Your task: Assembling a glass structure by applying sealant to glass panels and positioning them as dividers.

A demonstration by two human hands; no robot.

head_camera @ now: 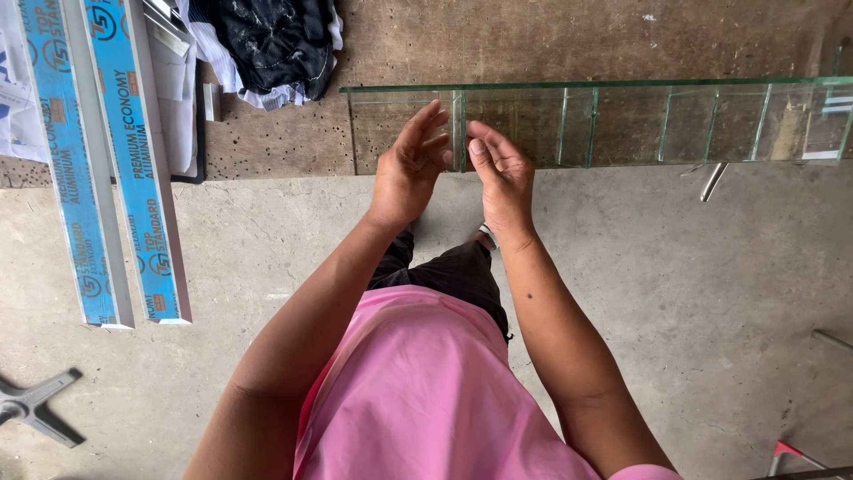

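A long clear glass shelf unit (pixel 622 124) with several upright glass dividers lies on a wooden worktop (pixel 498 36). My left hand (pixel 410 164) is raised at the unit's near face, fingers spread, just left of one glass divider (pixel 459 129). My right hand (pixel 500 173) is beside it, fingers curled with the fingertips at the same divider. Whether either hand presses the glass I cannot tell. Neither hand holds a loose object.
Two aluminium profiles (pixel 107 160) in blue printed wrap lean at the left. Dark cloth (pixel 271 40) is heaped on the worktop's far left. A metal cross-shaped base (pixel 35 407) lies on the concrete floor; a red-tipped tool (pixel 791 453) is at bottom right.
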